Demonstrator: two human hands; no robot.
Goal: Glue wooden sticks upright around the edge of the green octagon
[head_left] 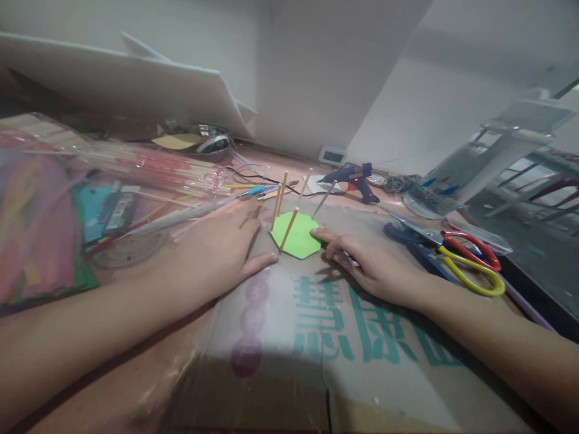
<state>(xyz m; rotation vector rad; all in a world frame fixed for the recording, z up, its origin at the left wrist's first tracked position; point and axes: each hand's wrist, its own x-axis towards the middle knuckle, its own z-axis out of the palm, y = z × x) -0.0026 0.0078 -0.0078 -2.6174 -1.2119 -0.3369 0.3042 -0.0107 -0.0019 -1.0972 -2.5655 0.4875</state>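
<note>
A bright green polygon-shaped board (299, 236) lies flat, with several thin wooden sticks (290, 229) standing up along its edge, some of them tilted. My left hand (221, 241) rests at the board's left side, fingers stretched forward and thumb near its front left corner. My right hand (362, 259) is at the right side, the index fingertip touching the board's edge. Its other fingers are curled, and a small shiny bit of something I cannot make out shows beneath them. All this sits on a printed cardboard sheet (280, 325).
Red-and-yellow-handled scissors (473, 265) lie to the right, near a clear plastic jug (470, 163). A blue glue gun (357, 181) with a lit red light stands behind the board. Wrapped wooden sticks (158, 169) and a colourful bag (36, 223) fill the left. White boards (136, 84) lean behind.
</note>
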